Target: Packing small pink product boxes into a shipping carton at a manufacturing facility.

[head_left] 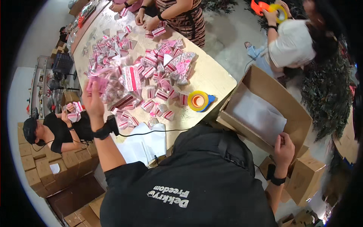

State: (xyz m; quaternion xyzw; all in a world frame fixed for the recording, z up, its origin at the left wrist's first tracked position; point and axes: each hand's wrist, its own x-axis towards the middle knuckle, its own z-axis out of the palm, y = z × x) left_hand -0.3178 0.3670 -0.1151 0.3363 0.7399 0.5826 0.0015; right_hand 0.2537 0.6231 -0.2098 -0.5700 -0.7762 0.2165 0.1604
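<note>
My left hand [93, 99] is raised over the left side of the table, its fingers closed on a clear plastic bag [115, 89] with pink and white printed parts. Behind and below that bag spreads a heap of similar small packets [149, 60], clear with pink-and-white striped tops. My right hand [284, 149] grips the near wall of an open cardboard box [261, 77] at the table's right corner. Inside the box lies a white sheet [257, 109]. Part of my left fingers is hidden by the bag.
A tape roll on a blue dispenser [199, 101] rests near the table's [217, 75] right corner; white papers [141, 142] lie at its near edge. A co-worker [60, 130] handles packets at left. Others stand beyond the table; one holds an orange tape dispenser [261, 7]. Stacked cartons [308, 174] stand right.
</note>
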